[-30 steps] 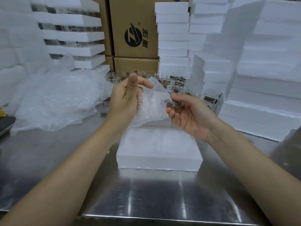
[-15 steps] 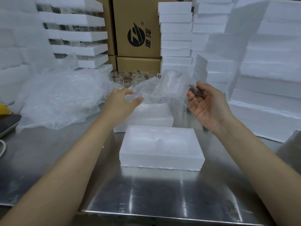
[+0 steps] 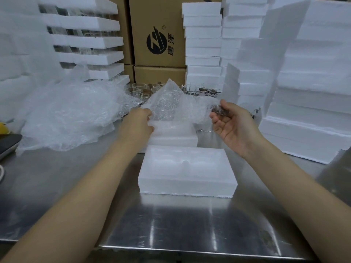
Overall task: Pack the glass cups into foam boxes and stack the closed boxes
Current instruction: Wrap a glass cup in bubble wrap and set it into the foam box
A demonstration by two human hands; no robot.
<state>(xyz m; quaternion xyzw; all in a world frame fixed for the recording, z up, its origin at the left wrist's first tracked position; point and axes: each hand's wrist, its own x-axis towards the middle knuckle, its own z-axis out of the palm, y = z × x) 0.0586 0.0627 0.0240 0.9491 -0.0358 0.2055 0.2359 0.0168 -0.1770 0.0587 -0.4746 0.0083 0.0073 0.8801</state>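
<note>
An open white foam box half point(image 3: 187, 168) with two moulded hollows lies on the steel table in front of me. Behind it sits a second foam piece point(image 3: 173, 138). Above that piece I hold a sheet of bubble wrap point(image 3: 171, 105) spread between both hands. My left hand point(image 3: 139, 121) pinches its left edge. My right hand point(image 3: 230, 123), palm up with fingers curled, holds the right end together with a small dark object point(image 3: 218, 111). Several glass cups point(image 3: 201, 91) stand in a row at the back of the table.
A big heap of bubble wrap point(image 3: 70, 114) covers the table's left side. Foam box stacks rise at the right point(image 3: 311, 103), back centre point(image 3: 203, 44) and left point(image 3: 91, 40). Cardboard cartons point(image 3: 157, 35) stand behind. A dark tray edge point(image 3: 8, 144) sits far left.
My hands moved apart and forward, stretching the bubble wrap open over the rear foam piece. The right hand carried the dark object rightwards and up.
</note>
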